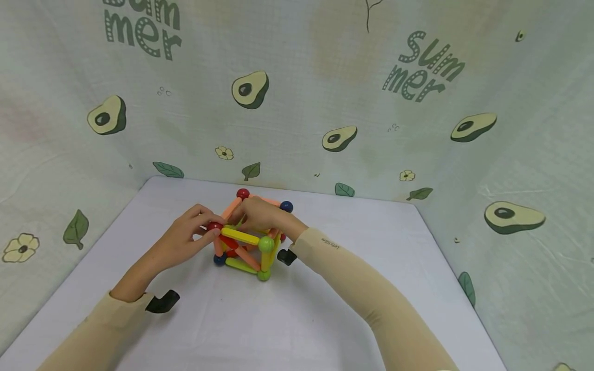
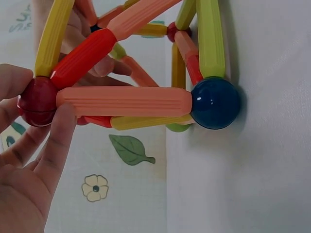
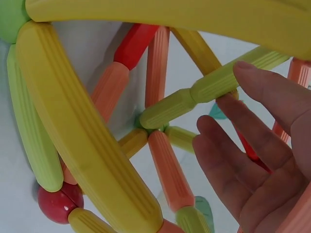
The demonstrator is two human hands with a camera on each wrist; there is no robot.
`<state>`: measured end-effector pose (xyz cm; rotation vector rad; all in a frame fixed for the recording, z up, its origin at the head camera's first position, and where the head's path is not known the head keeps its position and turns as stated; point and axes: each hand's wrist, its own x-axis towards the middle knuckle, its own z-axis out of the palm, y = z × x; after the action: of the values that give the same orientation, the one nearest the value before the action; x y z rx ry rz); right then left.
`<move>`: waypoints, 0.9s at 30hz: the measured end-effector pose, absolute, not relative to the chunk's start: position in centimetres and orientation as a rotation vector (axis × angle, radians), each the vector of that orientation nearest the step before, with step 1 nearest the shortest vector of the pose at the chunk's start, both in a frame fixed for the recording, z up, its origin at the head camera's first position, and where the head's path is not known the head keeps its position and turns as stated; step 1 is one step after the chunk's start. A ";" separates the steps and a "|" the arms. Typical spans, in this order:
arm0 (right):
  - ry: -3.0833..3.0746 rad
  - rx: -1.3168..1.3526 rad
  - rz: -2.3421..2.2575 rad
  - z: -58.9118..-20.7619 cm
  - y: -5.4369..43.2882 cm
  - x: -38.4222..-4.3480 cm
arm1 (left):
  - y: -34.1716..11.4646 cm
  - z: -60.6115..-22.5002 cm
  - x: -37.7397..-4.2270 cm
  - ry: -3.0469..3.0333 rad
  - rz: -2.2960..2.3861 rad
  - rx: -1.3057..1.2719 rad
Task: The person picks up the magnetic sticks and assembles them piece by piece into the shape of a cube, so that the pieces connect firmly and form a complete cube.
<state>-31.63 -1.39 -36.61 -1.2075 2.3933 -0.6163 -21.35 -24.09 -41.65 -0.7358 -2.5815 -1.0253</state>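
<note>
A cube-like frame of magnetic rods and balls stands on the table. My left hand (image 1: pixel 187 237) pinches the red ball (image 2: pixel 36 102) at the near left top corner; one fingertip also touches the end of a salmon rod (image 2: pixel 126 101). That rod leads down to a dark blue ball (image 2: pixel 215 103) on the table. Reaching in over the top, my right hand (image 1: pixel 260 212) holds a light green rod (image 3: pixel 218 85) between thumb and finger, inside the frame. The green rod meets another green rod (image 3: pixel 167 109) end to end. From the head, my right hand hides part of the frame.
A yellow rod (image 1: pixel 240 236) runs along the near top edge to a green ball (image 1: pixel 266 244). Another red ball (image 1: pixel 243 194) and a blue ball (image 1: pixel 286 206) mark the far top corners. Behind the white table (image 1: pixel 297 319) hangs a cloth (image 1: pixel 297 113) with avocado prints.
</note>
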 end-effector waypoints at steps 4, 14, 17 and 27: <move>2.431 -1.210 -0.602 -36.7 -1.5 -31.7 | -24.0 -41.6 -21.4 -2.586 -1.033 -0.730; 2.391 -1.214 -0.613 -36.9 -1.7 -31.4 | -24.0 -41.6 -21.3 -2.581 -1.030 -0.718; 2.400 -1.217 -0.593 -36.9 -1.7 -31.5 | -24.0 -41.6 -21.3 -2.577 -1.032 -0.723; 2.483 -1.276 -0.433 -35.9 -1.3 -31.5 | -24.0 -41.4 -21.3 -2.589 -1.031 -0.711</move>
<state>-31.52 -1.32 -35.92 -1.2763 2.4827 -0.4333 -21.25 -24.02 -41.40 -0.7114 -2.5892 -1.0311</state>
